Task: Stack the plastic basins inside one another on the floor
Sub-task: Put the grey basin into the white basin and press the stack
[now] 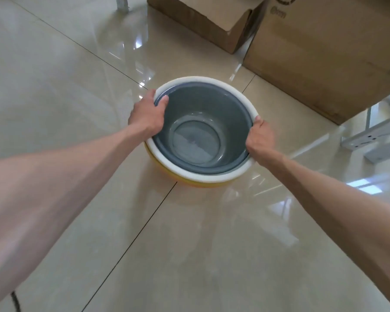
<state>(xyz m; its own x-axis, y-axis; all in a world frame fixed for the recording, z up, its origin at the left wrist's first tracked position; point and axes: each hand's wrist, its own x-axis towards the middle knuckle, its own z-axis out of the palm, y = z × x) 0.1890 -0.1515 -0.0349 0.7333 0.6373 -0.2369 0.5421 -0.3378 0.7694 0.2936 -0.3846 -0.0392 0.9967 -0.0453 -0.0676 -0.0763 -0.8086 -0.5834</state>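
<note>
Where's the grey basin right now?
Head view, centre: the grey basin sits nested inside the white basin, above a yellow basin, with the left hand and right hand gripping the rims.

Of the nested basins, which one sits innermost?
The grey basin: it sits inside the white basin, whose rim rings it; the yellow basin shows only beneath.
</note>
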